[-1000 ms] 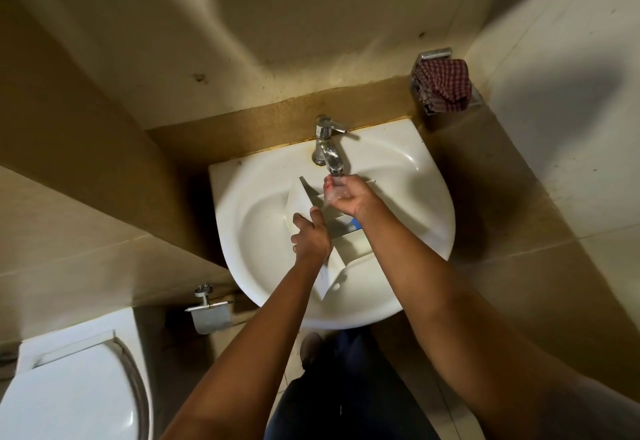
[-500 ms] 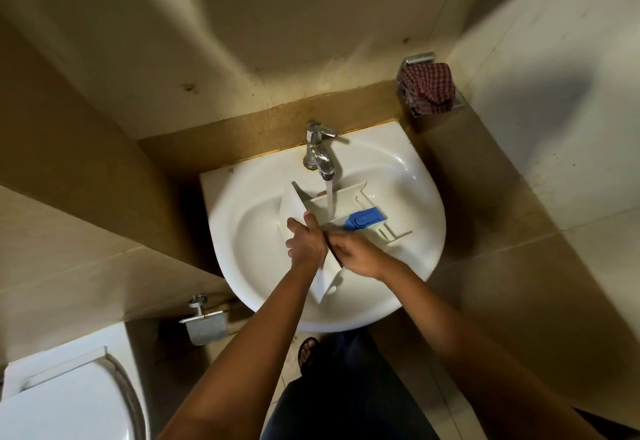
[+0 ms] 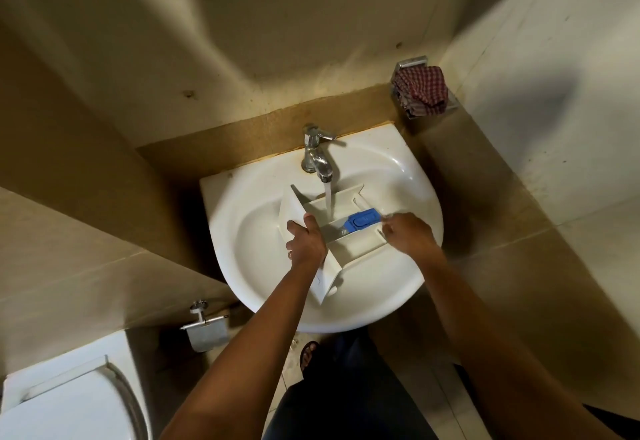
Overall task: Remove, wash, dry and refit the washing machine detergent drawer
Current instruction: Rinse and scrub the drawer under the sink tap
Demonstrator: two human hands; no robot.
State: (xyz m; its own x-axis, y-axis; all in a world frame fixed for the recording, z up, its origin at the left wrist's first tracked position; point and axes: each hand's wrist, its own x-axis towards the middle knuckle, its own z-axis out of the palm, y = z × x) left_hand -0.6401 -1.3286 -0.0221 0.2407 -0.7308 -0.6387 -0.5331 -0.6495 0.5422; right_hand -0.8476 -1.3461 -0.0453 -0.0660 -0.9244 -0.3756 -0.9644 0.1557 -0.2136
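My left hand (image 3: 306, 242) grips the drawer (image 3: 341, 256) at its wide front panel. The thumb lies over the panel's top edge and the other fingers curl round its outer face. My right hand (image 3: 407, 235) is on the opposite end, knuckles up, fingers bent down over the end wall. The tips are blurred there, so I cannot tell how tightly they pinch.

The drawer is white, hard, glossy plastic: a long open box split by thin straight walls into compartments, with a flat angled panel at my left fingers. It sits tilted inside the sink (image 3: 427, 197), held between my hands. A blue insert (image 3: 363, 220), rounded and smooth, sits in the compartment just beside my right fingertips.

Past my left thumb a thin stream of water (image 3: 327, 199) falls from the tap (image 3: 317, 157) into a compartment between my hands. The tap is shiny chrome with a short lever, rust-stained at its foot. The sink is a round, glazed white bowl set against brown speckled tile.

Well beyond my right hand, a crumpled red-and-white checked cloth (image 3: 420, 90) fills a small metal rack (image 3: 412, 63) in the wall corner. Below my left forearm hang a metal paper holder (image 3: 204, 332) and the white toilet (image 3: 62, 405). My forearms hide the sink's near rim in places, and a sandalled foot (image 3: 308, 353) shows between them.
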